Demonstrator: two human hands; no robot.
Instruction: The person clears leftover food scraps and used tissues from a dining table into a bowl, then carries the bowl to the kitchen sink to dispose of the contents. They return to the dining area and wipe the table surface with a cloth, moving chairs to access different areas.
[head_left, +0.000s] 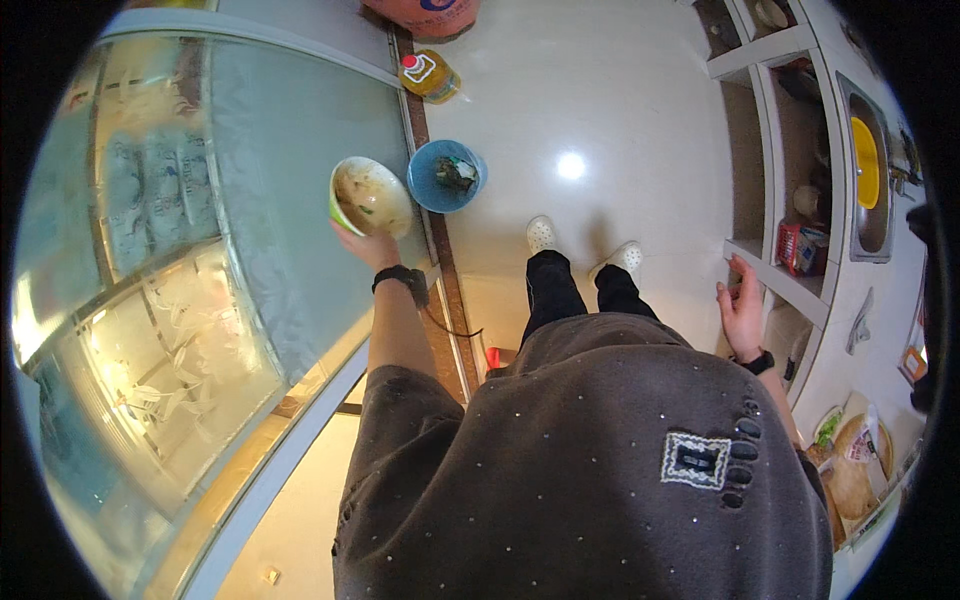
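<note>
My left hand (375, 248) grips a white bowl with a green outside (367, 196) by its lower edge. The bowl is tilted, and brownish residue with a bit of green coats its inside. Just right of it stands a blue waste bin (448, 177) on the floor, with dark and whitish refuse in it. My right hand (743, 307) hangs beside the white counter's open shelves, its fingers apart and holding nothing. Both wrists carry black bands.
A large bottle of yellow oil (430, 77) and a reddish sack (429, 15) stand beyond the bin. Frosted sliding doors (315, 142) line the left. On the right, the counter has a steel sink (874, 232) with a yellow basin (866, 163) in it, and food items near its lower end.
</note>
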